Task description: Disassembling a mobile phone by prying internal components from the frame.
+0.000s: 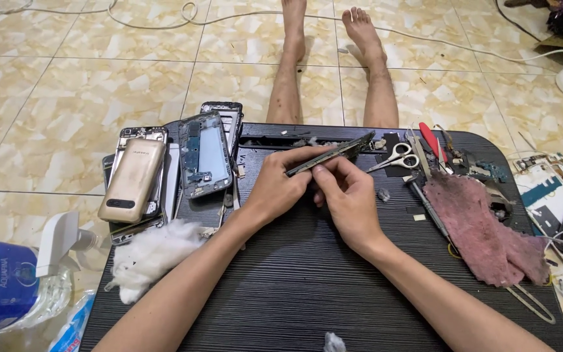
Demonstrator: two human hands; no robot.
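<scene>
- The person is sitting on a tiled floor point(99, 78) with legs stretched under a low black table point(307, 280), and is holding a thin, dark phone frame point(330, 155) edge-on above the middle of the tabletop.
- The left hand point(280, 186) is gripping the frame's near end, fingers curled closed around it; the right hand point(348, 195) is pinching the frame's edge between thumb and fingertips, also closed on it.
- Judging by how things lie, the dismantling appears well under way: a gold phone back point(131, 179) and several stripped phone bodies point(204, 153) are lying stacked at the table's left, while the frame in hand is not yet set aside.
- The tabletop is showing a fine ribbed grain, with small scraps scattered across it.
- A fluffy wad of white cotton point(151, 254) is sitting beside the left forearm.
- A worn pink cloth point(483, 228), rough and frayed, is lying at the right, just beside scissors point(395, 156) and a red-handled tool point(433, 140).
- A clear plastic spray bottle point(14, 277) is lying on the floor at the left.
</scene>
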